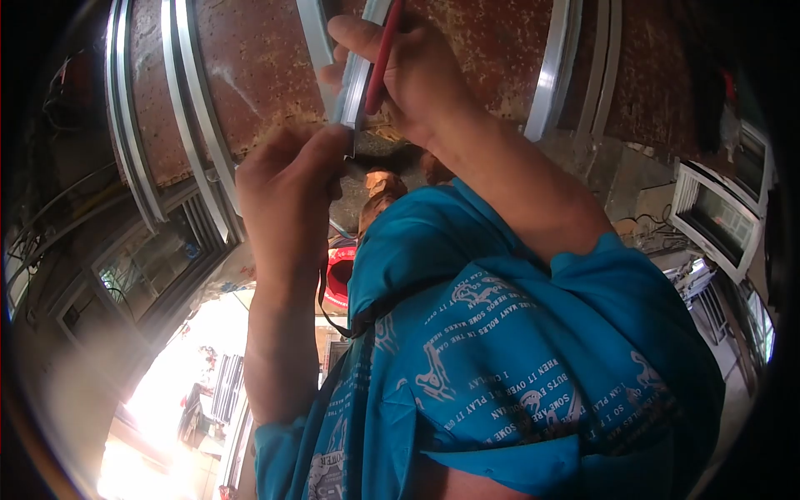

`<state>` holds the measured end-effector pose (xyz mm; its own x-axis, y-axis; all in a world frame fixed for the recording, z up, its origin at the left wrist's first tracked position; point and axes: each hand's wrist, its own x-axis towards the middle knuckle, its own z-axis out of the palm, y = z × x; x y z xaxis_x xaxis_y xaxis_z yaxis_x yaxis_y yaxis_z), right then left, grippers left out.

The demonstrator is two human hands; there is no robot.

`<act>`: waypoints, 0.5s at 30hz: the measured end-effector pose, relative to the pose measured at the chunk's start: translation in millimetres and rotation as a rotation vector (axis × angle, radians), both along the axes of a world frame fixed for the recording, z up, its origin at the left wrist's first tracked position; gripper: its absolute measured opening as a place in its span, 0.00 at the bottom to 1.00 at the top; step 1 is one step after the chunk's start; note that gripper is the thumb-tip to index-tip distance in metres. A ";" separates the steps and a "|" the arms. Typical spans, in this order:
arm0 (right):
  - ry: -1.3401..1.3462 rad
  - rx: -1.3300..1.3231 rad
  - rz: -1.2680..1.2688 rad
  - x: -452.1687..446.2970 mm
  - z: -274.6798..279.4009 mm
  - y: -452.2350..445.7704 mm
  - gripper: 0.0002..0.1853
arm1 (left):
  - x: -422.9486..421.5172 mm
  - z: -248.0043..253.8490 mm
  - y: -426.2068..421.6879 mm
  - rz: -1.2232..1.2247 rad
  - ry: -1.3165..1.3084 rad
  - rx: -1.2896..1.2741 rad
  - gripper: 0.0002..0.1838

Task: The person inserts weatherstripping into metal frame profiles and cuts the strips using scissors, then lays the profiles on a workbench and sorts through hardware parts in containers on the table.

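Observation:
A silvery aluminium profile [358, 92] runs from the top edge down to my left hand [292, 179]. That hand's thumb and fingers are closed on its lower end, where a thin dark edge shows. My right hand [421, 75] is closed higher up beside the same profile, with the thumb stretched across it. A slim red handle [383, 62] lies in the right hand along the profile. Its upper part leaves the frame, so the kind of tool cannot be made out. Some right fingers are hidden behind the profile.
Several metal profiles lie across a rusty brown work surface [242, 75], with ends sticking out past its near edge, such as one profile [550, 75] at right. Below are a red ring-shaped object [337, 275] and a brown shoe [382, 187]. A white window frame [721, 221] stands at right.

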<state>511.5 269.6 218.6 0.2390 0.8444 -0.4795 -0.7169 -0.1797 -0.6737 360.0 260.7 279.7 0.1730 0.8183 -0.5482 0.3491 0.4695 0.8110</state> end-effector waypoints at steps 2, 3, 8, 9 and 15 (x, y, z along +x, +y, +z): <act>-0.048 -0.037 0.037 1.7 0.0 -0.2 0.17 | 1.4 -1.3 -3.5 -0.051 0.087 0.072 0.11; -0.045 -0.034 0.039 0.9 -2.0 0.7 0.17 | -0.1 -3.0 -7.4 -0.052 0.074 0.075 0.12; 0.005 0.023 0.022 1.8 -2.5 2.1 0.17 | -32.9 -4.7 -2.7 -0.030 -0.203 -0.168 0.13; 0.005 0.021 0.023 2.5 -2.8 1.3 0.17 | -33.1 -2.5 -2.5 -0.036 -0.269 -0.249 0.11; -0.034 -0.028 0.027 -0.1 -1.4 0.2 0.18 | -42.4 -15.3 -3.1 -0.046 -0.236 -0.245 0.10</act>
